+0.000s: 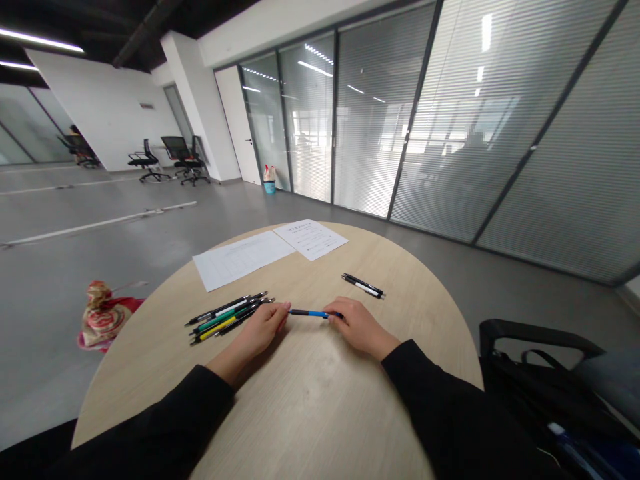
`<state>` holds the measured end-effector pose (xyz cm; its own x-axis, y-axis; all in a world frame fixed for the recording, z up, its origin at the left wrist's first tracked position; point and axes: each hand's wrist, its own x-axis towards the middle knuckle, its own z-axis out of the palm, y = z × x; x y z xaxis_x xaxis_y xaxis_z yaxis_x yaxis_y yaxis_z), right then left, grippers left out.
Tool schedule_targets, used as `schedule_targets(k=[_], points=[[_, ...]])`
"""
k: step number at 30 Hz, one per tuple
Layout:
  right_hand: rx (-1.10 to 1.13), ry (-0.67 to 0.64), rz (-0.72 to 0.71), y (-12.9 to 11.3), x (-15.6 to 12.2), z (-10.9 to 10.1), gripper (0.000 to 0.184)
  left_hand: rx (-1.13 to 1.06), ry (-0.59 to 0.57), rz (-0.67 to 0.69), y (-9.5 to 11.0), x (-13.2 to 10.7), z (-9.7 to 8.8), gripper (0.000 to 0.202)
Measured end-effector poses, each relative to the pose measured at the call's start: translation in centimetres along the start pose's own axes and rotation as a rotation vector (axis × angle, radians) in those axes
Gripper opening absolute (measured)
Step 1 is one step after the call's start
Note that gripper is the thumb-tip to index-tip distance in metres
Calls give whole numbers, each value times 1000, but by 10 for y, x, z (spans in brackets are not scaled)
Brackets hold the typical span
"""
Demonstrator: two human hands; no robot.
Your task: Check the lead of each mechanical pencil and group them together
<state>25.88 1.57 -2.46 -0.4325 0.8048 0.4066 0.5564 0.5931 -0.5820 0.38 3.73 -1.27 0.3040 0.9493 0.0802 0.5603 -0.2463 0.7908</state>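
A blue pen (311, 313) is held level just above the round wooden table (320, 413). My left hand (261, 330) pinches its left end and my right hand (359, 328) grips its right end, fingers closed. Beside my left hand lies a bunch of several pens (227, 317), green, yellow and black. Two more black-and-white pens (363, 285) lie beyond my right hand.
Two printed paper sheets (241, 259) (311, 238) lie at the table's far edge. A black chair (540, 373) with a bag stands at the right. A red patterned bag (103, 315) sits on the floor at left. Glass partitions with blinds stand behind.
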Motion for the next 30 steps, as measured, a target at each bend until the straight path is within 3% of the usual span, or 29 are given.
schedule_targets(k=[13, 23, 30], points=[[-32, 23, -26, 1, -1, -2, 22, -76, -84, -59, -1, 0, -1, 59], [-27, 89, -13, -2, 0, -2, 18, -362, -90, -106, -2, 1, 4, 56], [-29, 110, -41, -1, 0, -1, 18, -334, -119, -110, -4, 1, 2, 59]])
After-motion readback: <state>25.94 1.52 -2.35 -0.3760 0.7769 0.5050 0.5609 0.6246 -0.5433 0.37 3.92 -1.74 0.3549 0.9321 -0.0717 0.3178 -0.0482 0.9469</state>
